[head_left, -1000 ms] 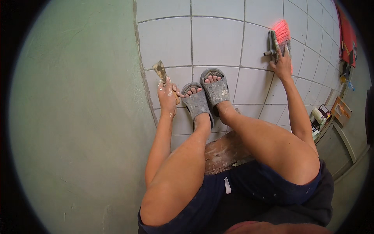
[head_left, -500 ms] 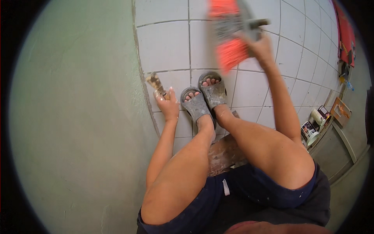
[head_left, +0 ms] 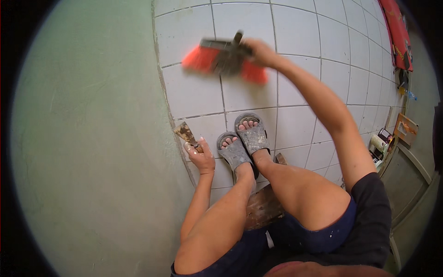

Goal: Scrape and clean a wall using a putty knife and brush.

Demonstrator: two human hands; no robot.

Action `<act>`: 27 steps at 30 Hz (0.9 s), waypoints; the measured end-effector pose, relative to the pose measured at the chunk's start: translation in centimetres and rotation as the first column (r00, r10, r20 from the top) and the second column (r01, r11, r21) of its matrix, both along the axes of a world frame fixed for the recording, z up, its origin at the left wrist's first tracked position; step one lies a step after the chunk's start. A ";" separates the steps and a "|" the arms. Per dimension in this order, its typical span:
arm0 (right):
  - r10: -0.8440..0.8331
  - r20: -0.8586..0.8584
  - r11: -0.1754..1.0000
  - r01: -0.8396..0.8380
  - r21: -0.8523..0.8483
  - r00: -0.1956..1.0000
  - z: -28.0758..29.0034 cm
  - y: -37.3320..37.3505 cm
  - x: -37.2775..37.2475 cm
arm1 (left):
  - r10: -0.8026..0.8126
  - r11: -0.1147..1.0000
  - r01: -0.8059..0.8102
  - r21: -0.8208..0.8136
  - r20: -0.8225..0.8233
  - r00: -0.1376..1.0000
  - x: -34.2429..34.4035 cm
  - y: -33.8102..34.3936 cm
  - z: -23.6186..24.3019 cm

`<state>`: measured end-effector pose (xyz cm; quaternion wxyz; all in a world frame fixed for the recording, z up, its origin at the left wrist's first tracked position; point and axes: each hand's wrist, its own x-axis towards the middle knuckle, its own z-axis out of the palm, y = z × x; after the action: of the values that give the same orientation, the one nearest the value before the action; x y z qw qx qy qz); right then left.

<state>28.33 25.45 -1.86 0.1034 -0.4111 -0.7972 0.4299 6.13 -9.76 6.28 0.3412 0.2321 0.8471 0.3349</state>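
My right hand (head_left: 261, 51) is closed on a broom head (head_left: 226, 57) with orange and dark bristles and a short dark handle socket. The broom head is over the white tiled floor (head_left: 295, 78), ahead of my feet, and slightly blurred; whether its bristles touch the tiles I cannot tell. Low at the left, beside the wall, my left hand (head_left: 201, 157) grips a putty knife (head_left: 186, 134). Its stained blade points up and left, and whitish smears mark the fingers.
A greenish plastered wall (head_left: 92, 138) runs along my left. My feet wear grey spattered slippers (head_left: 235, 154); a low wooden stool (head_left: 265, 207) is beneath me. At the right are a container (head_left: 379, 142), a wooden board (head_left: 406, 129) and a red item (head_left: 397, 34).
My right hand has swung the broom head leftward and turned it, so its bristles now face toward me. The view has shifted, and my left hand still holds the putty knife near the wall.
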 end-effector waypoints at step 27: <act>-0.675 0.342 0.736 0.563 0.376 0.653 13.1 -0.8 9.7 | -0.468 0.878 0.464 0.119 0.421 0.777 0.3 11.8 10.2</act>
<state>37.98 24.66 11.26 0.1024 -0.7332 -0.6529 0.1603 6.42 2.02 16.49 0.5933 0.3545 0.6631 0.2873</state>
